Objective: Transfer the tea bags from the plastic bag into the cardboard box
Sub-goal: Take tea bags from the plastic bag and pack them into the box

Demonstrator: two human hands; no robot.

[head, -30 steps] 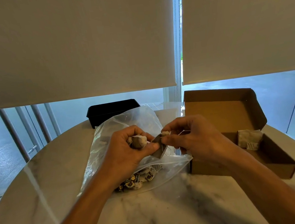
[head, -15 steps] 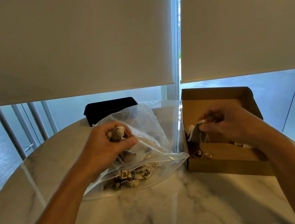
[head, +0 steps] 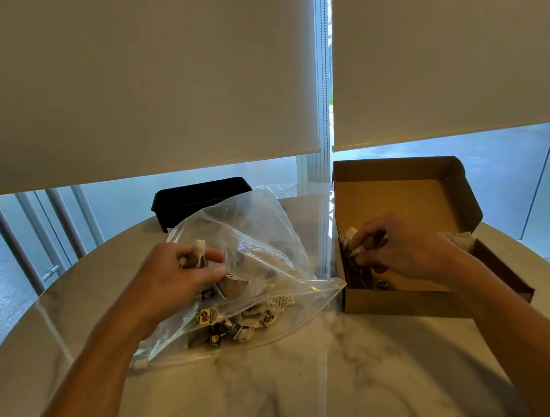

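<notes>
Right hand [head: 398, 249] pinches a tea bag [head: 350, 238] low inside cardboard box [head: 402, 193], left hand [head: 175, 278] clutches another [head: 197, 256] over plastic bag [head: 253, 245]; advise releasing flat in near-left corner.

The right hand [head: 405, 250] has been carried from beside the left hand [head: 175, 281], in front of the plastic bag [head: 264, 244], across into the cardboard box [head: 402, 193], and a tea bag [head: 354, 252] pinched in its fingers has been lowered against the box's left wall. The left hand has been shifted slightly leftward at the bag's mouth, another tea bag [head: 196, 255] gripped in it.
</notes>
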